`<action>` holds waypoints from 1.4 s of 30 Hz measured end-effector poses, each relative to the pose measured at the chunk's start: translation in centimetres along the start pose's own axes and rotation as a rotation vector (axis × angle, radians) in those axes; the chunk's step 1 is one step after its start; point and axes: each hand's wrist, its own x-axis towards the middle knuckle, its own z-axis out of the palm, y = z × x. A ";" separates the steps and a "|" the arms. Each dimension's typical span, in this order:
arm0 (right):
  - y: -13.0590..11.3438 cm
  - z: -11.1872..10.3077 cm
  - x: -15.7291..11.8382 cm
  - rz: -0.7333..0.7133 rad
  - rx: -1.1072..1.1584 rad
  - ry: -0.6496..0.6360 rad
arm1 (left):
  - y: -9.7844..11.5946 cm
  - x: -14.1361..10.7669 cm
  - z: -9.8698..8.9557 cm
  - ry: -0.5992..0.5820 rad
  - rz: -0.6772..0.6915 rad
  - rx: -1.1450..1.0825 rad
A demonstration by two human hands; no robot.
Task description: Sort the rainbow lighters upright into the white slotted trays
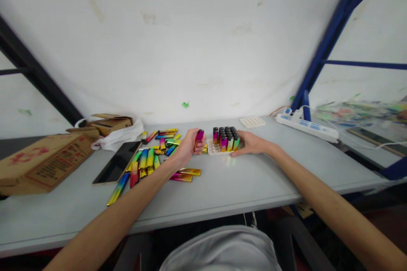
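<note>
My left hand (189, 145) is closed around a shiny purple-red lighter (199, 136), held upright just left of a white tray with round holes (213, 149). Upright lighters with black tops (226, 139) stand in rows across the middle and right part of that tray. At the tray's right end, my right hand (249, 142) grips it, thumb along the front edge and fingers partly hidden behind the lighters. Left of and under my left forearm lies a loose pile of metallic lighters (143, 160) in yellow, red, blue and green.
A dark tablet (116, 164) lies left of the pile, near a cardboard box (41, 161) and a white plastic bag (122, 136). Another white holed tray (252, 122) rests by the wall. A power strip (307, 128) with cables sits at the right, beside a blue frame post (327, 38).
</note>
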 end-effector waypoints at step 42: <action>-0.6 0.6 0.3 -0.006 0.087 -0.025 | 0.1 1.2 -2.7 0.131 0.560 1.037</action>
